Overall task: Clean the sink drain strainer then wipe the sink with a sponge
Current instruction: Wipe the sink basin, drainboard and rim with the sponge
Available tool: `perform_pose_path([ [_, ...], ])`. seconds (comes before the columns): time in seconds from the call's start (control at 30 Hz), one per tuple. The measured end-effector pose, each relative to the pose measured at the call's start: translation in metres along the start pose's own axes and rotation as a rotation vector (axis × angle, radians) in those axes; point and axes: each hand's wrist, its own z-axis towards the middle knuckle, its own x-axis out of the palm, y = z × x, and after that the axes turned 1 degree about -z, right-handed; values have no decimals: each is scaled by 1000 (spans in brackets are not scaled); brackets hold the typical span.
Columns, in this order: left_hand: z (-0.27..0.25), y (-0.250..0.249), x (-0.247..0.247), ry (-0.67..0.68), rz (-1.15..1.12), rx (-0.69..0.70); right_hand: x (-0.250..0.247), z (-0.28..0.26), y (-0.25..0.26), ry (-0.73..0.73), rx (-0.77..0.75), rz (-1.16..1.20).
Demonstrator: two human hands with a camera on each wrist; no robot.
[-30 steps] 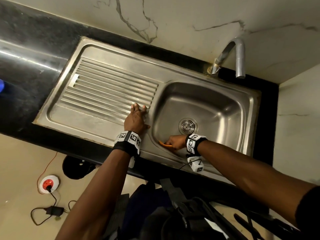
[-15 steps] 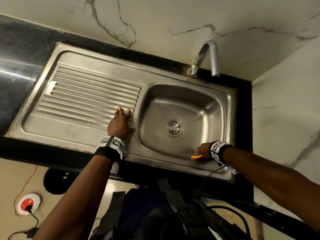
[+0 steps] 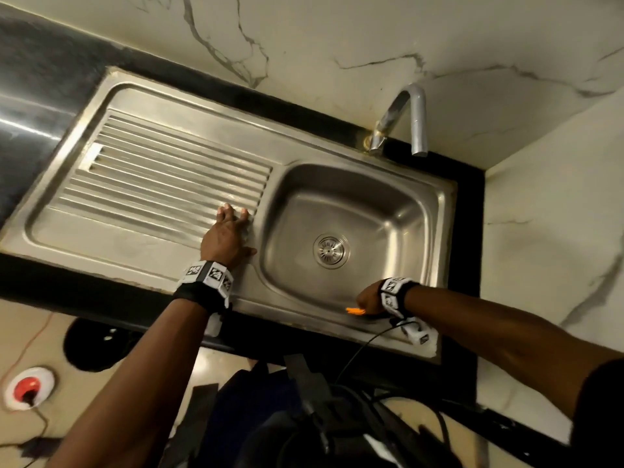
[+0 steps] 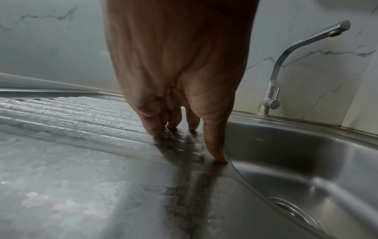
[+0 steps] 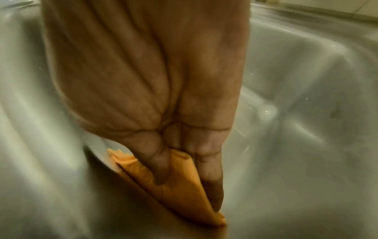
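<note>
The round metal drain strainer [image 3: 330, 250] sits in the floor of the steel sink basin [image 3: 405, 211]; its edge also shows in the left wrist view as the strainer [image 4: 296, 211]. My right hand [image 3: 366, 300] is low against the near wall of the basin, right of the strainer, and pinches a folded orange sponge [image 3: 354, 311]. The right wrist view shows the hand [image 5: 188, 186] pressing the sponge [image 5: 132, 166] onto the steel. My left hand [image 3: 236, 228] lies on the ribbed drainboard [image 3: 152, 184], fingers straight. There, the left hand [image 4: 184, 126] touches with its fingertips, thumb at the basin's rim.
A curved steel faucet [image 3: 405, 119] stands behind the basin against the marble wall; the faucet [image 4: 286, 64] shows in the left wrist view too. Black countertop [image 3: 40, 106] borders the sink on the left. A side wall [image 3: 557, 231] stands close on the right.
My right hand has slid the sponge along the basin's near wall from its left corner to its right side. The left hand stays on the drainboard.
</note>
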Motion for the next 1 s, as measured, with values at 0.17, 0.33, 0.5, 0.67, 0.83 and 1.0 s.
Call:
perform_pose_path([
  [0.17,0,-1,-4,-6,-52,-19,-28,24,13,109,23,220],
  [0.33,0,-5,-5,-2,-89,-38,-82,32,68,109,-103,345],
  [0.5,0,-5,-5,10,-61,-45,-132,48,97,3,-267,1015],
  [0.67,-2,-7,-11,17,-17,-28,-198,45,83,-89,-214,1702],
  [0.83,-3,-6,-14,28,-29,-16,-228,58,21,-342,-18,2077],
  [1.0,-1,-5,-13,54,-40,-27,-248,71,8,-590,169,1987],
])
